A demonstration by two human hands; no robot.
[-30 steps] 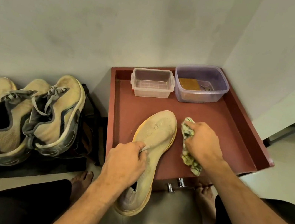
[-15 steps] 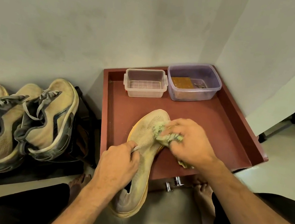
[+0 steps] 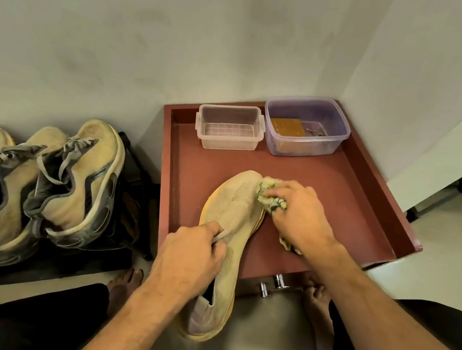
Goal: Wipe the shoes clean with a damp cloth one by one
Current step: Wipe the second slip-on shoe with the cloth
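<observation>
My left hand (image 3: 191, 255) grips the beige knit shoe (image 3: 230, 223) at its collar, fingers curled round the fabric. The shoe lies toe-away across the near edge of the red tray (image 3: 378, 199), its heel hanging off toward me. My right hand (image 3: 297, 216) pinches the bunched green cloth (image 3: 270, 198) against the toe's right side. Two plastic containers (image 3: 230, 127) stand along the tray's far edge.

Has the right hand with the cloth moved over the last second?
Yes. The right hand carried the cloth from the tray floor beside the shoe onto its toe.
</observation>
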